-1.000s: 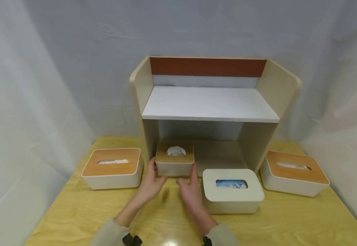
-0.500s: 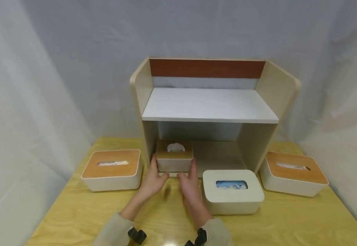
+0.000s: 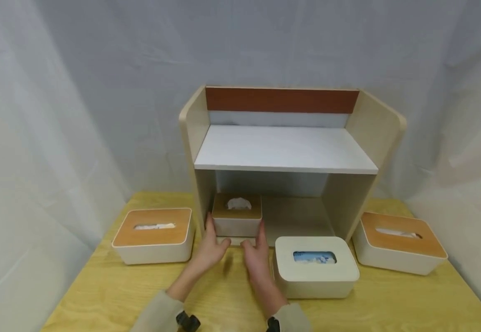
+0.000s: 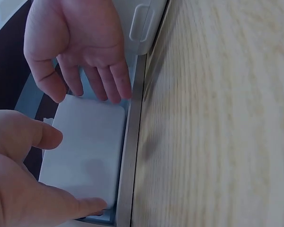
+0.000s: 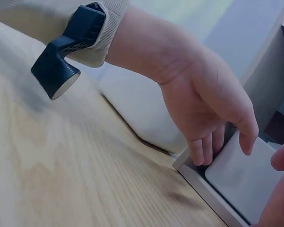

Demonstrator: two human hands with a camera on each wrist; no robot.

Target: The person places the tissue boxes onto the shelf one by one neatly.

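Note:
A small white tissue box (image 3: pixel 238 227) with a wood-look lid and a tissue tuft stands on the lower level of the shelf unit (image 3: pixel 285 169), at its left end. My left hand (image 3: pixel 208 253) lies along the box's left side and my right hand (image 3: pixel 258 260) along its right side. In the left wrist view, fingertips of both hands reach the ends of the white box (image 4: pixel 83 146). Neither hand curls round it; the thumbs stick out in front. The right wrist view shows my right hand (image 5: pixel 208 97) with loosely straight fingers beside the box. Some fingertips are hidden.
A white-lidded tissue box (image 3: pixel 316 272) stands just right of my right hand, before the shelf. Wood-lidded tissue boxes stand at the left (image 3: pixel 153 236) and right (image 3: pixel 400 242) of the unit. All rest on the wooden table (image 3: pixel 112 295). Pale cloth (image 3: pixel 99 92) hangs behind.
The small tissue box has moved a little deeper into the shelf, with both hands following it. Afterwards the whole head view shifts slightly; the other boxes stay put.

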